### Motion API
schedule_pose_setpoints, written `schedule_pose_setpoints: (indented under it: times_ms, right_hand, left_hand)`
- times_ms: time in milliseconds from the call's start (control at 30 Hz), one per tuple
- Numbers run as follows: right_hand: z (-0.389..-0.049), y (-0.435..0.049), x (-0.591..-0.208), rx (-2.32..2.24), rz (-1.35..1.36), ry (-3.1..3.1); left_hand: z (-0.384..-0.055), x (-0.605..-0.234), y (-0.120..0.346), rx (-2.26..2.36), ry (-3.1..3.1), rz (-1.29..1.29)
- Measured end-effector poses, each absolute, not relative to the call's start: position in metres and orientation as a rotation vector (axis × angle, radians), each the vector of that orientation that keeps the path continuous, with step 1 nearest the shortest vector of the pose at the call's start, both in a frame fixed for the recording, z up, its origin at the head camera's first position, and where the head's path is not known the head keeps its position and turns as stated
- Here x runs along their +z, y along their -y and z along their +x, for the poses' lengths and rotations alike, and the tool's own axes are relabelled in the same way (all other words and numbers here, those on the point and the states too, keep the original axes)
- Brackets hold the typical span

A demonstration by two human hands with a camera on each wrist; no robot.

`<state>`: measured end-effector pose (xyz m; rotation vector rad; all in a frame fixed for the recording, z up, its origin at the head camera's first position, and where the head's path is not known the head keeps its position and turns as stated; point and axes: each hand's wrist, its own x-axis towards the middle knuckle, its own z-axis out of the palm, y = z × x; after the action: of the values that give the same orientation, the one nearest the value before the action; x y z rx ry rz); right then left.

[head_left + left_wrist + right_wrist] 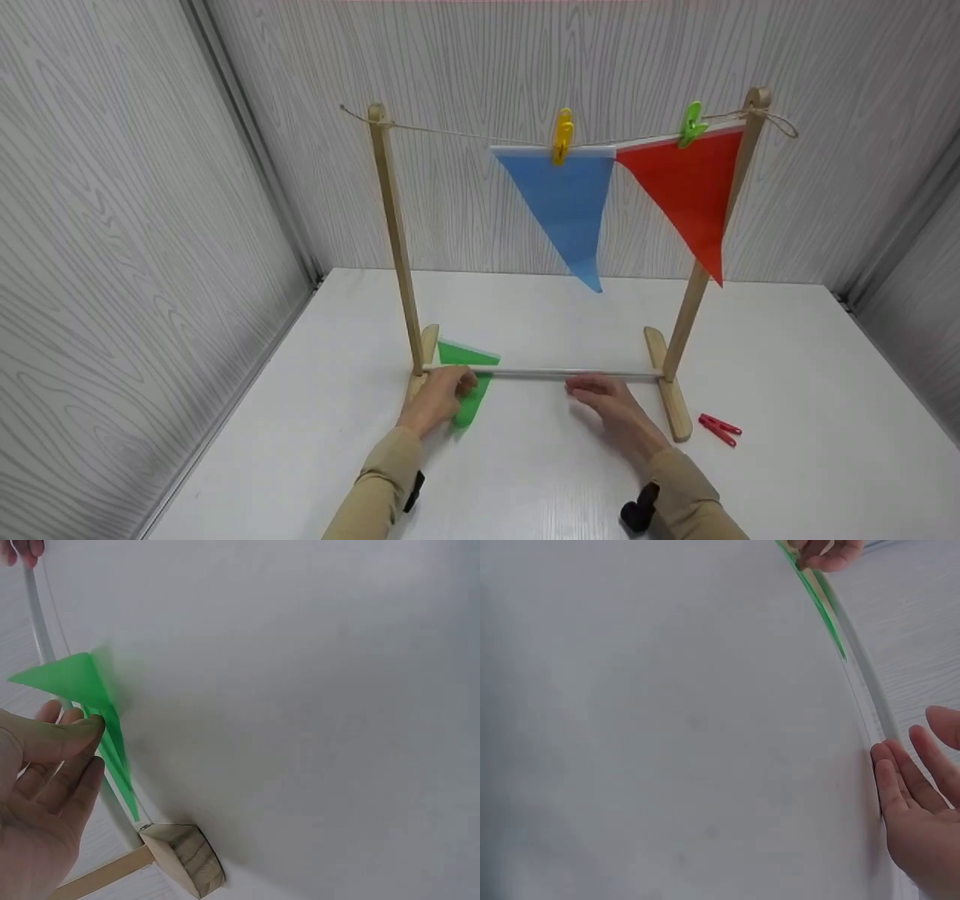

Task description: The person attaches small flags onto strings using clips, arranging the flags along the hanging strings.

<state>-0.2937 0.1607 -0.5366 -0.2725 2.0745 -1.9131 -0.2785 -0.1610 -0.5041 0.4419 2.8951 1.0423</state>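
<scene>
A green triangular flag [471, 401] lies across the low white crossbar [540, 372], near the left foot of the wooden stand. With thumb and fingertips my left hand [52, 772] pinches the green flag [67, 679], whose sheet is bent in the left wrist view. My right hand [611, 409] is low over the table by the right half of the crossbar. Its fingers [904, 780] are spread and relaxed, holding nothing. Above, a blue flag [562, 199] hangs from the string by a yellow clip [562, 136], and a red flag [690, 187] by a green clip [691, 125].
Two wooden posts, left [394, 225] and right [712, 225], rise from feet on the white table [540, 487] and carry the string [450, 133]. Beyond the right foot [675, 409] lies a red clip [720, 428]. Grained panels [300, 75] enclose the table behind and at both sides.
</scene>
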Motion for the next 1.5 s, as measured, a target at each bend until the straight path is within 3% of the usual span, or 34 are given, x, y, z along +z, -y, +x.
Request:
schedule_pose_setpoints:
  times_ms: [400, 800, 1500]
  right_hand:
    - [-0.296, -0.163, -0.539, -1.815, -0.354, -2.124]
    - [-0.294, -0.164, -0.540, -1.856, -0.385, -2.065]
    - [-0.293, -0.164, -0.540, -1.852, -0.342, -2.074]
  left_hand:
    - [-0.275, -0.506, 0.162, 0.941, -2.915, 0.360]
    - [-0.275, -0.509, 0.160, 1.006, -2.899, 0.560]
    - [-0.276, -0.510, 0.141, 0.961, -2.817, 0.549]
